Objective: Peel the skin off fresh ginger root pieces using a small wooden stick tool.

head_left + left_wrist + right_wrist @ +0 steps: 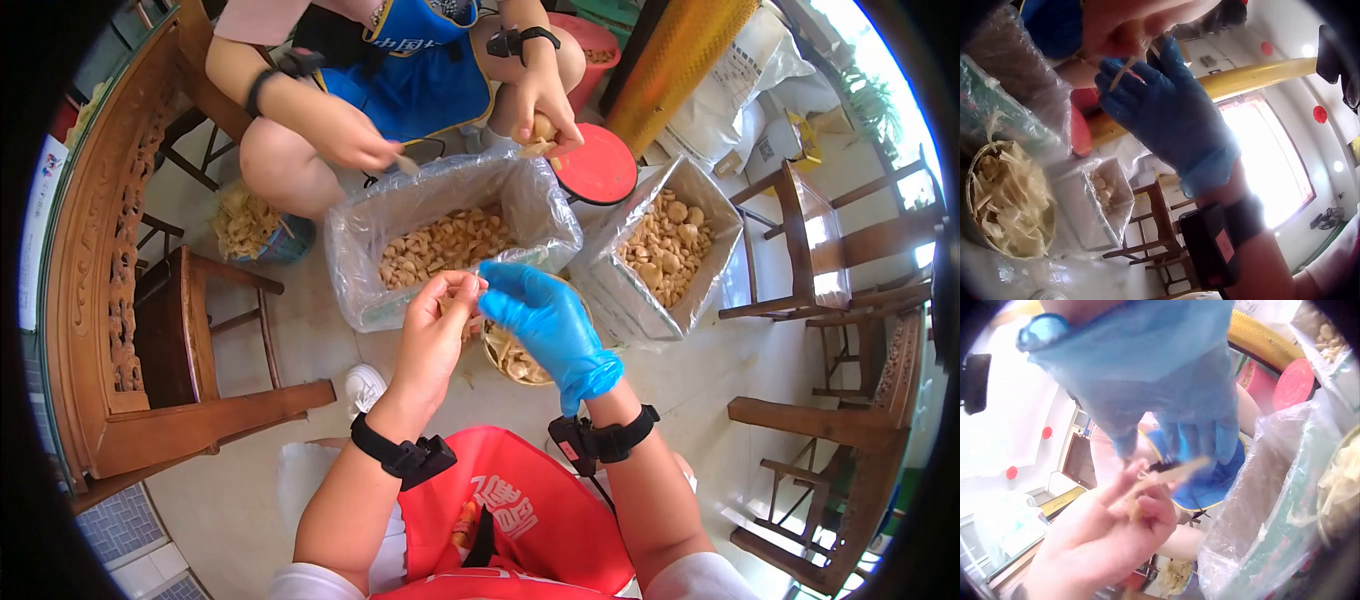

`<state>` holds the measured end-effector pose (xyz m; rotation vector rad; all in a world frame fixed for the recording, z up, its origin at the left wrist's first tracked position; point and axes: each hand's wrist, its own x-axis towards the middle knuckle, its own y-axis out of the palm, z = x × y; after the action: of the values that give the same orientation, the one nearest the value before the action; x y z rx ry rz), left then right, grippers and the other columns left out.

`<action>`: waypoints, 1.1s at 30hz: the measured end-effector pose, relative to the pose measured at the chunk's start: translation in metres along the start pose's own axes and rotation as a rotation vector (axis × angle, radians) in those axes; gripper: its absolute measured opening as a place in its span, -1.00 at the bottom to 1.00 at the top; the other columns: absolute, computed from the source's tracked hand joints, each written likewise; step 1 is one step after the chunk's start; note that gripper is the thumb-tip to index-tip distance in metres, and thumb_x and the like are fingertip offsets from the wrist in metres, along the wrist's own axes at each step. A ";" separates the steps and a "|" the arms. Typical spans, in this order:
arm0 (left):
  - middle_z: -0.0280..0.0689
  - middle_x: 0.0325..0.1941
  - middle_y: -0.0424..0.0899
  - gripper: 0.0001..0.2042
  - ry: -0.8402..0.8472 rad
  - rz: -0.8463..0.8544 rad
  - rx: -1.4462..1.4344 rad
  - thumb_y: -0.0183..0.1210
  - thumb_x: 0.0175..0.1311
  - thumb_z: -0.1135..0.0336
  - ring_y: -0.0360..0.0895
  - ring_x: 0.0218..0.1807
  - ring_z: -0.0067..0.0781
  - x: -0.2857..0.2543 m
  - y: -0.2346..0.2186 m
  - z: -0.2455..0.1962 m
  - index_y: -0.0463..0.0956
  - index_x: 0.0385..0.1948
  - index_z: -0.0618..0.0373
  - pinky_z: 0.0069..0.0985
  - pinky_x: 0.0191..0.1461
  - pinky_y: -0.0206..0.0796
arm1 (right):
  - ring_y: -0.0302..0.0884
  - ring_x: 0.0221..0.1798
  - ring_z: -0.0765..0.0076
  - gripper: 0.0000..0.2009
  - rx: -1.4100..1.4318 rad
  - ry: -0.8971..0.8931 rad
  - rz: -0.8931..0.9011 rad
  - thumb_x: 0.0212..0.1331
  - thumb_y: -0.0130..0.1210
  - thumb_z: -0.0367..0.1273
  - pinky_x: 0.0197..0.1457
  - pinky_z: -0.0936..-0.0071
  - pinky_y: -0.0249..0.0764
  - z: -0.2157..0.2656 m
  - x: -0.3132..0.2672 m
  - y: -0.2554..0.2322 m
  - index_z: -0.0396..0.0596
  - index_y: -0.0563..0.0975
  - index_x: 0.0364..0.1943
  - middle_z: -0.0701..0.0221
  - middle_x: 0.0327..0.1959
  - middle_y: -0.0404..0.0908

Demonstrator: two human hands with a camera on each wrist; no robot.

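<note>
Blue glove on, my right hand [540, 320] meets my bare left hand [432, 335] at the fingertips, where the left pinches a pale strip [1175, 475]; whether the right grips it too, I can't tell. I'd say it goes best with a light hold near the end and short, steady pulls, so nothing tears. I count one strip, two plastic-lined boxes [350, 290] [608, 285], two tubs of peelings [1013, 200] [245, 220], and pale pieces [440, 250] too many to number.

The glossy, crinkled liner [360, 272] seems plastic.
</note>
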<state>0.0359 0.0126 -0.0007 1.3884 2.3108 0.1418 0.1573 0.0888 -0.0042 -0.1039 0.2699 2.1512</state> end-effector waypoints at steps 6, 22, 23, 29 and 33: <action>-0.36 -0.18 0.51 -0.80 0.020 0.053 0.008 0.03 0.33 0.29 0.43 -0.09 -0.58 0.002 -0.002 0.001 0.43 -0.11 0.14 -0.61 -0.02 0.26 | 0.48 -0.38 0.58 -0.77 -0.281 0.000 0.001 0.04 0.22 -0.36 -0.27 0.52 0.43 -0.008 -0.004 -0.001 -0.20 0.58 -0.23 0.35 -0.42 0.62; -0.28 -0.12 0.54 -0.81 0.102 0.056 0.027 0.04 0.31 0.43 0.53 -0.12 -0.53 0.006 -0.006 0.010 0.43 -0.09 0.25 -0.54 0.01 0.41 | 0.48 -0.43 0.33 -0.71 -0.547 -0.163 -0.014 0.02 0.22 -0.34 -0.30 0.43 0.42 0.002 -0.006 -0.009 -0.13 0.55 -0.15 0.21 -0.37 0.57; -0.27 -0.12 0.54 -0.80 0.104 0.063 0.054 0.04 0.31 0.42 0.54 -0.14 -0.52 0.007 -0.007 0.014 0.43 -0.08 0.26 -0.54 0.00 0.42 | 0.49 -0.43 0.31 -0.72 -0.552 -0.201 -0.053 0.01 0.23 -0.36 -0.30 0.43 0.42 0.001 -0.006 -0.009 -0.13 0.56 -0.17 0.21 -0.38 0.56; -0.29 -0.20 0.61 -0.79 0.107 0.096 0.117 0.11 0.27 0.41 0.53 -0.19 -0.60 0.005 -0.008 0.011 0.46 -0.10 0.25 -0.61 -0.05 0.42 | 0.48 -0.42 0.19 -0.71 -0.658 -0.285 -0.010 0.01 0.25 -0.33 -0.32 0.37 0.42 0.005 -0.009 -0.008 -0.14 0.54 -0.18 0.19 -0.37 0.55; -0.27 -0.18 0.60 -0.78 0.041 0.085 0.006 0.12 0.26 0.41 0.54 -0.16 -0.56 0.005 -0.007 0.007 0.43 -0.10 0.25 -0.58 -0.02 0.43 | 0.49 -0.43 0.21 -0.71 -0.576 -0.305 -0.040 0.03 0.24 -0.33 -0.33 0.36 0.43 0.000 -0.006 -0.008 -0.15 0.52 -0.17 0.18 -0.39 0.54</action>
<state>0.0311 0.0126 -0.0108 1.5011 2.2873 0.1905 0.1674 0.0884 -0.0044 -0.1060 -0.5272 2.1099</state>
